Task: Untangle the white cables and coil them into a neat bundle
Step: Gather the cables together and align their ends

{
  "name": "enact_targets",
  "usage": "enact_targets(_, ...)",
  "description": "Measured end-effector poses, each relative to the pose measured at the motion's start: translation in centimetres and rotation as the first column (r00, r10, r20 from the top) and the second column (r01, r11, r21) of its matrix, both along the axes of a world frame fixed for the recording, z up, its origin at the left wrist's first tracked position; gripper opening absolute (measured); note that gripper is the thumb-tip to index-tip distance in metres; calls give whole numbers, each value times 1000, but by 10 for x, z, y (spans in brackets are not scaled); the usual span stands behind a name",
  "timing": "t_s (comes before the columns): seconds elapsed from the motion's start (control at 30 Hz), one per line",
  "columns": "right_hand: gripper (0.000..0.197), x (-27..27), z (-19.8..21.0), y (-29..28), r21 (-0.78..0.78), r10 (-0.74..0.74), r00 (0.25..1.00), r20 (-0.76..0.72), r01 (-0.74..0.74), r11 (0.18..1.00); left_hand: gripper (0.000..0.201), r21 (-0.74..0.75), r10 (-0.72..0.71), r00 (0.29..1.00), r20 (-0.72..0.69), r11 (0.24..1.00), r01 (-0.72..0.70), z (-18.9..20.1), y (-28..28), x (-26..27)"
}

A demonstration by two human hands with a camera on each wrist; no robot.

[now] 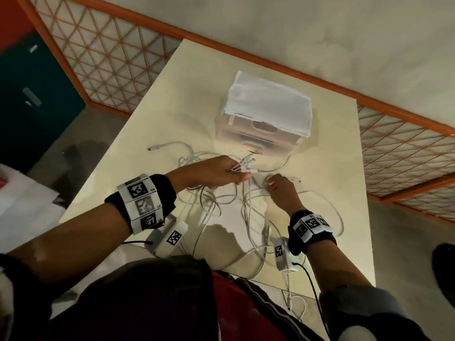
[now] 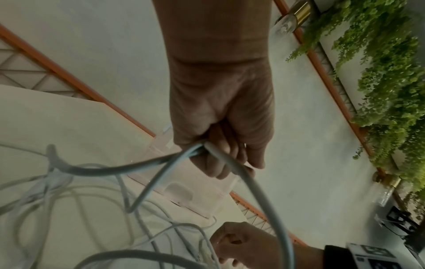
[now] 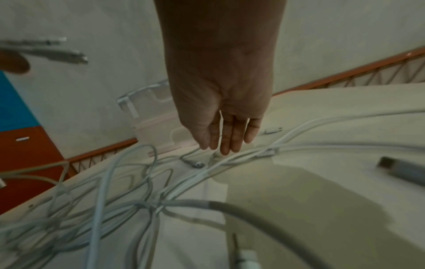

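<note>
Several white cables lie tangled on the cream table. My left hand is raised over the tangle and grips a bunch of cable ends, whose connectors stick out to the right. In the left wrist view its fingers are curled round the strands that hang down to the table. My right hand reaches down just right of it. In the right wrist view its straight fingertips touch a cable lying on the table; whether they pinch it is hidden.
A translucent drawer box under a white cloth stands at the back of the table. One loose plug lies to the left. A cable hangs over the near edge. An orange lattice railing runs behind and to the right.
</note>
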State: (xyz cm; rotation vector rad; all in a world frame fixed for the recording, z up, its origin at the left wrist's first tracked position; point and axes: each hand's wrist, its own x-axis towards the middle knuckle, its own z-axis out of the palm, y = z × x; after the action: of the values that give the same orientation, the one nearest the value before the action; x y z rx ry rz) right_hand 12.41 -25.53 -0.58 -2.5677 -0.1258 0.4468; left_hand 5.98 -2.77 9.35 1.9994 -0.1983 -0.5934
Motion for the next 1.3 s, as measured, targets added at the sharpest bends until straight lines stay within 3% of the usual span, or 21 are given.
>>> enact_targets(0.33,27,17,-23,-3,-77,-127,989,-81,121,990,35,-59,117,991,-60,991,-120,-1,16,4)
enact_targets(0.4,24,17,-23,-12,38,-281,952,-126,287,957,37,-108,136,985,-110,983,-148,-3,18,6)
enact_targets(0.47,23,13,-17,-15,255,-440,886,-146,463,849,38,-139,170,975,-145,972,-190,-5,16,8)
enact_targets(0.53,24,4,-3,-14,442,-506,850,-148,515,734,36,-156,210,966,-153,960,-233,-7,10,11)
enact_targets(0.63,5,-15,33,-1,645,-424,900,-100,383,661,33,-187,225,965,-136,950,-248,-9,1,13)
enact_targets(0.77,9,-40,71,26,677,-205,975,82,96,729,32,-239,243,964,-106,935,-262,-6,-13,15)
enact_targets(0.87,9,-57,86,42,618,-32,980,197,-99,780,36,-312,290,953,-83,901,-301,1,-23,16)
enact_targets(1.03,7,-70,93,49,351,315,926,208,-371,860,29,-399,377,920,-109,831,-388,7,-25,16)
enact_targets(1.2,15,-69,102,47,312,372,908,193,-417,854,29,-428,370,927,-55,831,-357,6,-23,10)
enact_targets(1.3,15,-67,107,47,417,289,952,101,-304,857,27,-424,360,932,32,850,-313,12,-24,6)
